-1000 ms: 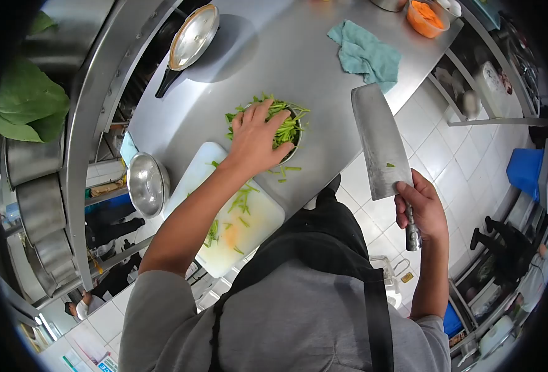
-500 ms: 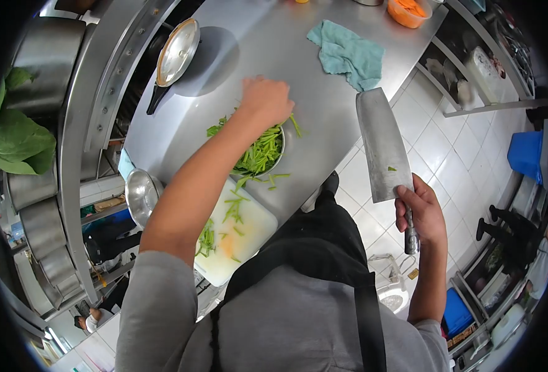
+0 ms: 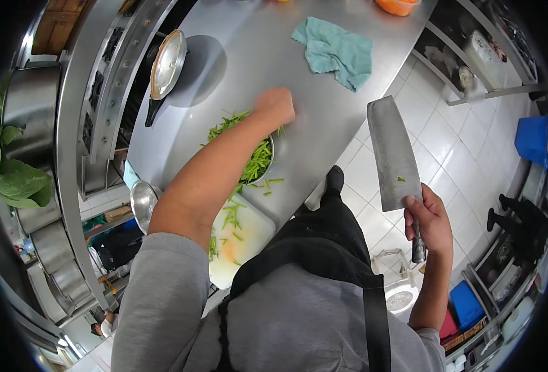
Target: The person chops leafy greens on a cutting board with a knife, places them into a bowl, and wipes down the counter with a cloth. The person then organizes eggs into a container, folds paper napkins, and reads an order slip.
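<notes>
As my R grip [image 3: 429, 218] clasps knife [image 3: 393, 152], can't tell what L grip [image 3: 274, 106] has; cut greens [image 3: 258, 162] fill bowl [image 3: 272, 159] nr it, bits [image 3: 231, 217] left on board [image 3: 255, 224].

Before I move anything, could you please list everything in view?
Cleaver: 1, grey, in right hand
Greens: many, green, in bowl, on board and counter
Bowl: 1, silver, on counter
Board: 1, white, counter's near edge
Second bowl: 1, silver, left of board
Pan: 1, silver, counter's left edge
Cloth: 1, teal, counter's far side
Tub: 1, orange-filled, top edge
Counter: 1, silver, centre
Leaves: several, green, far left
Bins: 2, blue, right
Floor: 1, white, right
Person: at least 1, black trousers, right edge
Apron: 1, black, worn
Left hand: 1, bare, beyond bowl
Right hand: 1, bare, gripping cleaver
</notes>
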Available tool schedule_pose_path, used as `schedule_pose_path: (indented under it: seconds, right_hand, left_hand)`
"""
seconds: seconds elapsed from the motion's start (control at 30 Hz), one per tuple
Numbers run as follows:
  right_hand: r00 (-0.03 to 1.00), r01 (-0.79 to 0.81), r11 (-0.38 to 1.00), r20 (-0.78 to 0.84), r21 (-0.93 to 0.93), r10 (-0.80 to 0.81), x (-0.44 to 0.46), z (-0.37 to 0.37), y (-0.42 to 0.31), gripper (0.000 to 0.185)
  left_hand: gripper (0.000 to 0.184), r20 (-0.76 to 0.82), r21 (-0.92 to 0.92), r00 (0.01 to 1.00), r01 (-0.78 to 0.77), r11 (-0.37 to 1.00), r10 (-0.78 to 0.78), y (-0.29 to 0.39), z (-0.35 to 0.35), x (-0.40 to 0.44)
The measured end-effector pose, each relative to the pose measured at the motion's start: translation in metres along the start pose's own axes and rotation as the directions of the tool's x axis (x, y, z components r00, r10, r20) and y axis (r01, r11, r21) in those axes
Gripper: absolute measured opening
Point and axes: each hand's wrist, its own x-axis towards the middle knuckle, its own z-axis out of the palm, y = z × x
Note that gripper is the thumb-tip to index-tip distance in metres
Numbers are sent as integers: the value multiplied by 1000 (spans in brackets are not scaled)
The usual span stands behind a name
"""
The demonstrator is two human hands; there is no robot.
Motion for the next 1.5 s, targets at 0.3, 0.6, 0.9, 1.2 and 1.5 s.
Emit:
schedule_pose_path:
  seconds: [0.3, 0.6, 0.9, 1.2, 1.5]
  right_hand:
    - [999, -44, 997, 14, -69, 45, 15, 6, -4, 20]
    - [995, -41, 993, 84, -108, 50, 28, 23, -5, 19]
    - [939, 172, 889, 343, -425, -18, 8, 93, -21, 12]
    - [639, 716, -95, 704, -692, -309, 12, 271, 76, 50]
    - [445, 763, -418, 870, -492, -211, 14, 333, 136, 61]
  left_hand:
    - [22, -293, -112, 949, -154, 982, 115, -43, -5, 30]
    - [18, -57, -733, 984, -156, 662, 170, -165, -18, -95]
    - [30, -413, -875, 892, -332, 352, -186, -238, 62, -219]
    - [69, -528, -742, 585, 36, 670, -616, -260, 294, -369]
    - [144, -326, -685, 665, 323, 653, -672, -227, 368, -401]
